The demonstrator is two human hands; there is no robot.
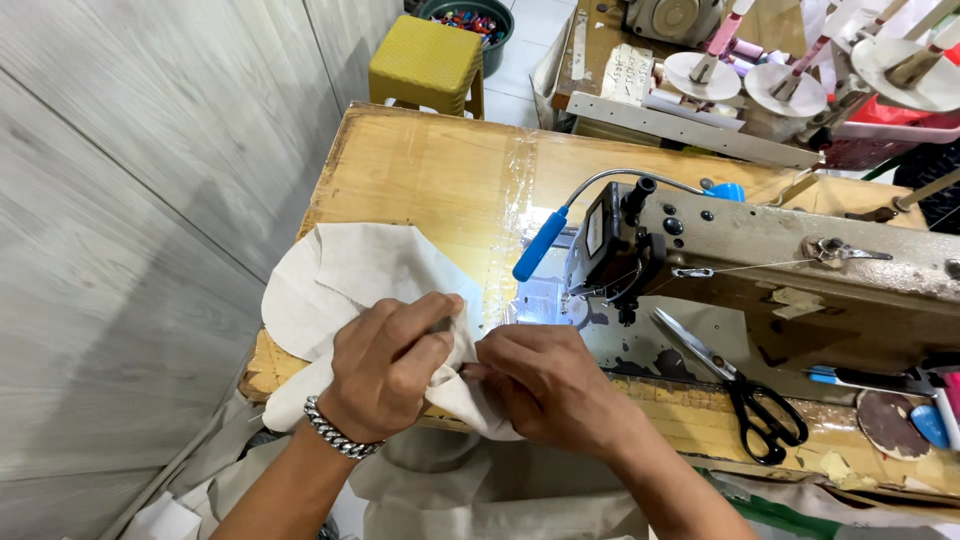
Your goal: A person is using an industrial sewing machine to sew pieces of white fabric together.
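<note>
Two bare hands work a piece of cream cloth (345, 280) at the front edge of a wooden tabletop (430, 165), just left of a sewing machine (770, 270). The left hand (390, 365), a chain bracelet (338, 430) at its wrist, has its fingers curled tight over a bunched fold, while the right hand (545, 385) pinches the same cloth between thumb and fingertips, apparently at a seam. Black-handled scissors (740, 385) lie on the machine bed, well to the right. A yellow stool (425, 60) stands beyond the tabletop.
</note>
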